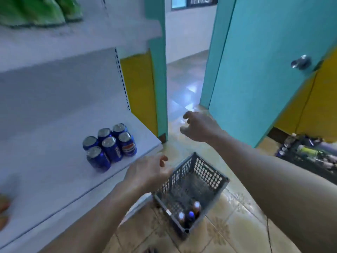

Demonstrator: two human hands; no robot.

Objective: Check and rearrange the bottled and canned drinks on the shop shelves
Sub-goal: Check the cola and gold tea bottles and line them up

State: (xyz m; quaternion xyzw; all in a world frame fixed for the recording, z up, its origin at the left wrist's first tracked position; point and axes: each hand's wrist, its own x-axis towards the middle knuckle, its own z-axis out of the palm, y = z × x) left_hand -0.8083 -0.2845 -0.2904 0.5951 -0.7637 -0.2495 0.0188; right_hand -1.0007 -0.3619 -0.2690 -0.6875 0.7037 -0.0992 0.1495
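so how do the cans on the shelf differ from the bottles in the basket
The cans number six, the bottles three. The cans stand on the white shelf; the bottles stand in the grey basket on the floor. Cans show silver tops, bottles white or blue caps. Both stand upright, clustered.

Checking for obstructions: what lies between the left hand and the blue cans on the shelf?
Only bare white shelf separates the left hand from the blue cans, per the head view.
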